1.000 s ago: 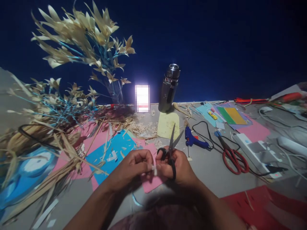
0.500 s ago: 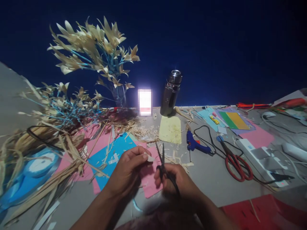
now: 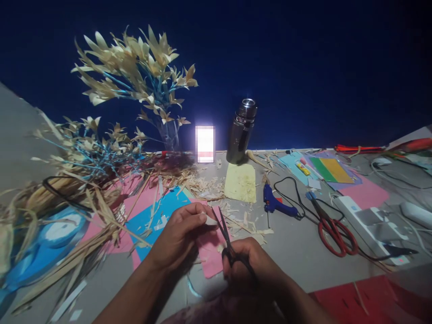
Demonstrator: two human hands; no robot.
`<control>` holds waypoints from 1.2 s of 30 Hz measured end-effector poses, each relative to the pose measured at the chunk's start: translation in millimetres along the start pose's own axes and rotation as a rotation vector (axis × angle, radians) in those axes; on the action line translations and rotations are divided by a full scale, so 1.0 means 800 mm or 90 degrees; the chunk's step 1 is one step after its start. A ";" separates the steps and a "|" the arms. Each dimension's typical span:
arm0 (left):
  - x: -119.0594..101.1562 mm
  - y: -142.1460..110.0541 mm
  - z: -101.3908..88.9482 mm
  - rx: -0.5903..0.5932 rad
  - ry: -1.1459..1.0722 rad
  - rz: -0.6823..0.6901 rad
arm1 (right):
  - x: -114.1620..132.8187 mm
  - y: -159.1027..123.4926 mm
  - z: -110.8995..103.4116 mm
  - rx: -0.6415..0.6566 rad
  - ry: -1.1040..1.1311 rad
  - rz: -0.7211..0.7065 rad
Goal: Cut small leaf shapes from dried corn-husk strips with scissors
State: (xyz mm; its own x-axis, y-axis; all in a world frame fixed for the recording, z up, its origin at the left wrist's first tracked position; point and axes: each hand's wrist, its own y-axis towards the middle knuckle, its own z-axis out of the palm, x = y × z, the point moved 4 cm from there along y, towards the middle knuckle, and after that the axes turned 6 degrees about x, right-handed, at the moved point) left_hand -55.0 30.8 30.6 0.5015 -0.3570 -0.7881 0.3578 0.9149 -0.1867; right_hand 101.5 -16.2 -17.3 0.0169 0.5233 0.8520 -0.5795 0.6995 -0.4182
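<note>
Pinched between the thumb and fingers of my left hand (image 3: 184, 231) is a small pale piece (image 3: 211, 220), perhaps dried husk or leaf. My right hand (image 3: 251, 261) grips black scissors (image 3: 227, 243) by the handles. Their narrow blades point up and to the left, only slightly apart, with the tips close beside the pale piece. I cannot tell whether the blades touch it. Under both hands lies a strip of pink paper (image 3: 211, 261), partly covered by my left hand. Blue paper (image 3: 151, 220) with scraps on it extends to the left.
Dried strips (image 3: 76, 243) and a blue tape dispenser (image 3: 43, 252) lie left, below husk flowers (image 3: 135, 85). A steel flask (image 3: 241, 132) stands behind yellow paper (image 3: 240, 182). To the right are a blue glue gun (image 3: 278, 204), red-handled scissors (image 3: 337, 236) and a power strip (image 3: 371, 227).
The scissors' blades have drawn closer together, and their tips have swung left toward the pale piece. My left hand keeps its pinch. The view has shifted slightly.
</note>
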 end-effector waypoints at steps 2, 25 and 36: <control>0.000 0.000 -0.001 0.018 0.004 0.004 | 0.000 -0.001 0.000 0.012 -0.005 -0.001; 0.002 0.006 -0.006 -0.063 0.028 -0.046 | 0.003 0.000 -0.002 -0.015 -0.053 0.056; -0.002 0.008 -0.011 -0.048 0.067 -0.079 | 0.009 -0.006 -0.007 -0.024 -0.085 0.094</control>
State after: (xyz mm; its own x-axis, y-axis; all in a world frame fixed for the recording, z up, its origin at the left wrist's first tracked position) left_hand -60.7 39.2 25.3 0.3699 -0.4502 -0.8127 0.3503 0.8778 -0.3268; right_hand 108.7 -13.0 -10.7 -0.1758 0.5535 0.8141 -0.5363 0.6396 -0.5507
